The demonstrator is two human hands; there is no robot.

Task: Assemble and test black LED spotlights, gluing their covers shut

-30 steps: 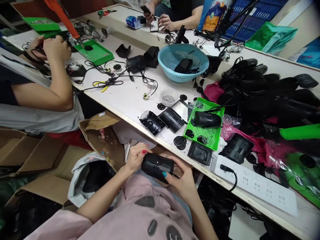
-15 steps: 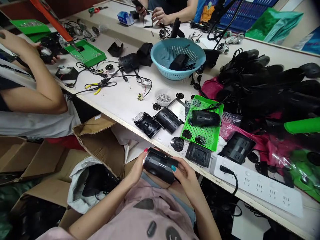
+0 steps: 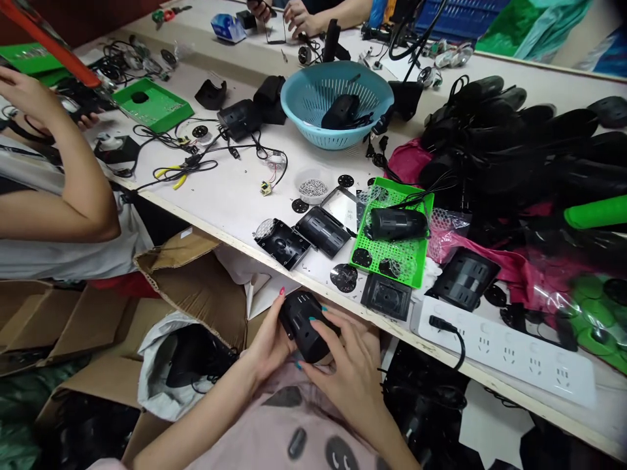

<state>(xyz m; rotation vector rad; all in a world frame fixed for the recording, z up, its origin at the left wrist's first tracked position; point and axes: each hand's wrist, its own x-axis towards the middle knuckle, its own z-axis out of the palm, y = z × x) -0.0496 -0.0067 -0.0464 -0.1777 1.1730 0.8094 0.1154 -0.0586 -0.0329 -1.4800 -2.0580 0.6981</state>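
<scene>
In front of my lap I hold a rounded black plastic housing (image 3: 304,329) with slots in its side. My left hand (image 3: 270,343) is closed around its left side, thumb along the edge. The fingers of my right hand (image 3: 345,359) are curved over its right side, with the fingertips on the surface. On the bench edge beyond lie an opened housing half (image 3: 289,247) with a mesh end and another black shell (image 3: 323,232). A bright green basket (image 3: 416,264) holds a black housing (image 3: 398,224) and round pieces. Beside the basket sits a square black part (image 3: 386,297).
A white power strip (image 3: 514,349) runs along the bench's front right. Black housings (image 3: 529,156) pile up behind it. A blue colander (image 3: 337,137) and a bowl of screws (image 3: 313,188) stand mid-bench. Cartons (image 3: 191,281) are below left. Co-workers' arms (image 3: 83,163) show at left and far side.
The housing has turned in my hands from lying sideways to showing its slotted end. My right hand has shifted its grip and spread over the right side. The view has moved slightly.
</scene>
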